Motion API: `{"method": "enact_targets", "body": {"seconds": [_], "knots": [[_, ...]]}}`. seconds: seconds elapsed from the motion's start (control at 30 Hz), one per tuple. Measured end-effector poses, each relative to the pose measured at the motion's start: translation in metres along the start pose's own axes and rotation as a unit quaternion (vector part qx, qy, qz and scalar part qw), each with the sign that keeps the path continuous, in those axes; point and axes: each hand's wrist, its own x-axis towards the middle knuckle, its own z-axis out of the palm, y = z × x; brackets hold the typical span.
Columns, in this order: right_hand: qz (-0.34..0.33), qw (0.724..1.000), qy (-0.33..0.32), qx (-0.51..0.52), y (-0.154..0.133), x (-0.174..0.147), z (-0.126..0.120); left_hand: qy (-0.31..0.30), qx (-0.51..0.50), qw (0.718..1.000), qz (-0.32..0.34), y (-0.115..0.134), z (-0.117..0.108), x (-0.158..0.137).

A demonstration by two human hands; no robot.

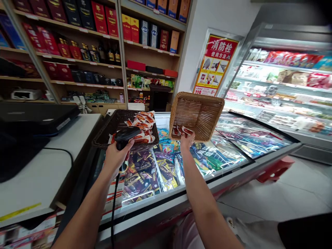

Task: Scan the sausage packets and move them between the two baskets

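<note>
My left hand (116, 157) is wrapped round the handle of a black barcode scanner (127, 134), its cable hanging down. The scanner's head is over a dark brown wicker basket (100, 136). Small red-and-white snack packets (143, 121) are heaped in that basket. My right hand (187, 140) reaches to the low side of a tan wicker basket (198, 112), its fingers closed on a small wrapped snack packet (187, 131). Beside it a few more packets (176, 130) lie in the tan basket. That basket is tilted towards me.
Both baskets are on a glass-topped chest freezer (233, 169) filled with bagged ice creams. A white counter (75, 138) with a black device stands on the left. Behind are shelves of boxed bottles (101, 17); a lit display fridge (282, 83) and a red stool (276, 169) are at right.
</note>
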Motion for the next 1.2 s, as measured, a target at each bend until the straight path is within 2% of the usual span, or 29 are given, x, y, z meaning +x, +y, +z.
{"method": "enact_targets", "body": {"seconds": [0.1, 0.17, 0.27, 0.37, 0.43, 0.5, 0.67, 0.73, 0.87, 1.0, 1.2], "knots": [[0.048, 0.999, 0.023, -0.002, -0.015, -0.012, 0.008, 0.054, -0.044, 0.997, -0.016, 0.002, -0.011, 0.006], [0.027, 1.000, -0.002, 0.012, -0.036, -0.021, 0.013, 0.085, -0.056, 0.994, -0.027, 0.001, -0.016, 0.010], [-0.066, 0.993, -0.098, 0.029, -0.076, -0.032, 0.018, 0.101, -0.064, 0.992, -0.033, -0.002, -0.020, 0.013], [-0.144, 0.960, -0.240, -0.010, -0.118, -0.035, 0.025, 0.096, -0.035, 0.994, -0.042, -0.005, -0.019, 0.013], [-0.146, 0.938, -0.309, -0.060, -0.139, -0.033, 0.030, 0.094, -0.013, 0.994, -0.049, -0.005, -0.018, 0.013], [-0.134, 0.924, -0.345, -0.099, -0.153, -0.029, 0.036, 0.091, -0.006, 0.994, -0.053, -0.005, -0.017, 0.012], [-0.081, 0.900, -0.418, -0.096, -0.163, -0.029, 0.041, 0.077, -0.010, 0.996, -0.049, -0.009, -0.017, 0.012], [-0.080, 0.900, -0.423, -0.063, -0.161, -0.033, 0.039, 0.076, -0.011, 0.996, -0.044, -0.012, -0.017, 0.013], [-0.083, 0.929, -0.360, 0.018, -0.154, -0.047, 0.032, 0.076, -0.001, 0.996, -0.041, -0.017, -0.016, 0.015], [-0.017, 0.951, -0.288, 0.108, -0.148, -0.055, 0.024, 0.082, 0.004, 0.996, -0.035, -0.011, -0.016, 0.011], [0.113, 0.946, -0.242, 0.185, -0.147, -0.053, 0.016, 0.084, -0.008, 0.996, -0.021, 0.002, -0.014, 0.003]]}}
